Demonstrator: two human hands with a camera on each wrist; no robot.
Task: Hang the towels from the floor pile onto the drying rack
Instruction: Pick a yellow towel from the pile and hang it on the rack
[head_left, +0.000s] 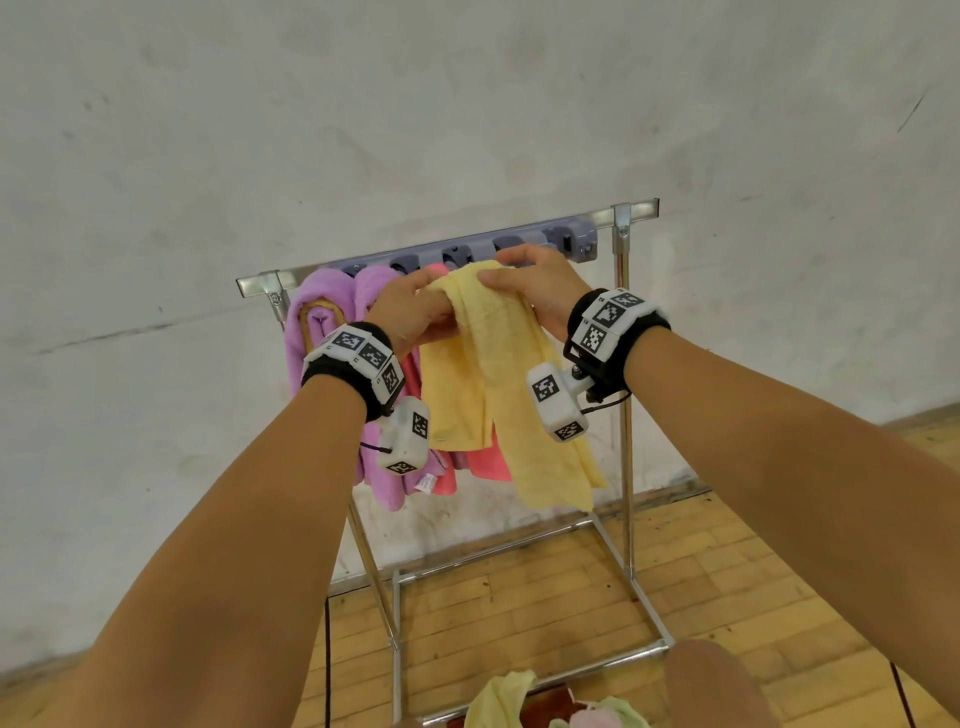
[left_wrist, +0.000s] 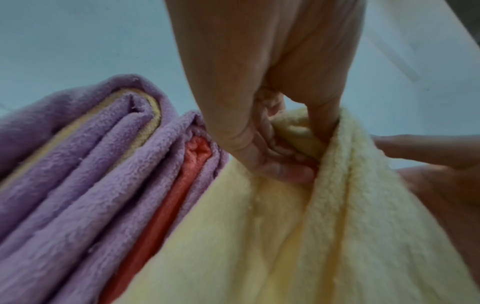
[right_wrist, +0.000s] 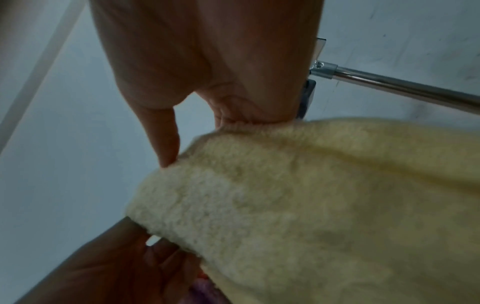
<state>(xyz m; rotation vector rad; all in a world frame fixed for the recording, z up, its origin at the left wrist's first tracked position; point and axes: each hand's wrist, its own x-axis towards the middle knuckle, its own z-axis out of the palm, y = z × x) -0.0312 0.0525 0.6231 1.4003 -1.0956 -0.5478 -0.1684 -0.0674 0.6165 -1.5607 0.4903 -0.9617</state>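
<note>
While both hands grip it | yellow towel (head_left: 498, 364) hangs lengthwise downward | over rack (head_left: 621, 332)

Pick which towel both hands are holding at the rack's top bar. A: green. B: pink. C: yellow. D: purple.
C: the left hand and right hand both grip the yellow towel at the bar of the rack, while the purple towel and pink towel hang beside it.

Bare indoor room, home or hall unclear: scuffed whitewashed wall (head_left: 467, 104), worn wood-block floor (head_left: 727, 571), chrome drying rack (head_left: 626, 467) against the wall.
</note>
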